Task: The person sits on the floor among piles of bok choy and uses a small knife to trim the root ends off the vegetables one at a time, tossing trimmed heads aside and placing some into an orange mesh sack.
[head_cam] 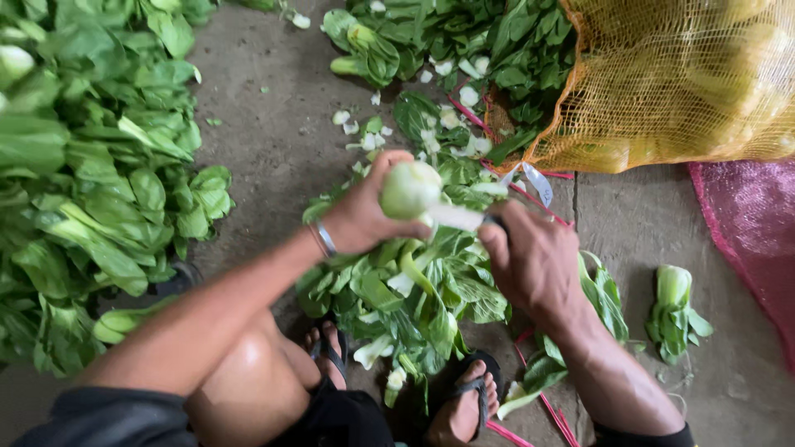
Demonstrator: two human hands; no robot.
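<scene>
Centrally, round pale-green bok choy w/ knife

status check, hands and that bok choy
Left hand grips bok choy by its base. Right hand holds knife blade at the base. Trimmed leaves piled beneath.

Grey concrete floor bears heaped bok choy, yellow mesh sack, pink net

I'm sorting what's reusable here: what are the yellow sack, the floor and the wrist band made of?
Yellow sack: looks like plastic mesh netting, open weave with bulging contents showing through. Floor: seemingly bare concrete, grey, matte, with a seam line. Wrist band on the left hand: probably metal, thin and shiny silver, though too small to be sure.
</scene>
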